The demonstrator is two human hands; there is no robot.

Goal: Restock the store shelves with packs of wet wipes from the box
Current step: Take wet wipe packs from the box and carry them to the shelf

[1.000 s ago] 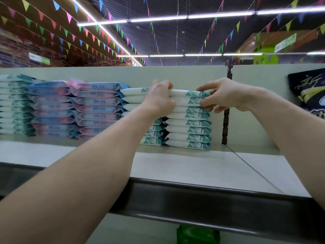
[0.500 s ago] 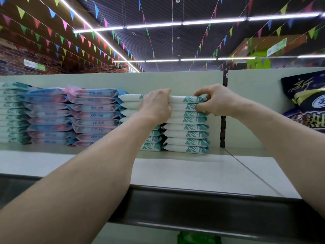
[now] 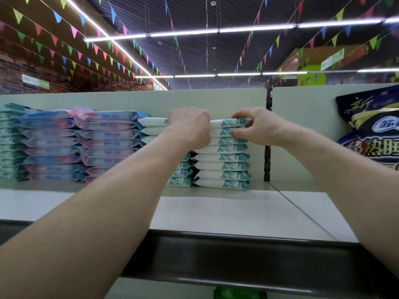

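Note:
A stack of white and teal wet wipe packs (image 3: 222, 166) stands at the back of the top shelf (image 3: 237, 212). My left hand (image 3: 190, 126) grips the top few packs (image 3: 226, 131) of that stack near their middle, fingers curled over the upper pack. My right hand (image 3: 257, 126) pinches the right ends of the same top packs between thumb and fingers. The box is out of view.
Left of the stack stand blue and pink wipe packs (image 3: 108, 143) and more teal packs (image 3: 10, 143). A dark upright divider (image 3: 267, 160) is just right of the stack. Dark blue bags (image 3: 371, 128) fill the far right. A green item (image 3: 239, 293) shows below the shelf lip.
The view has tilted so the shelf sits lower in frame. My right hand's fingers have closed in tighter on the right ends of the top packs. The left hand keeps its grip.

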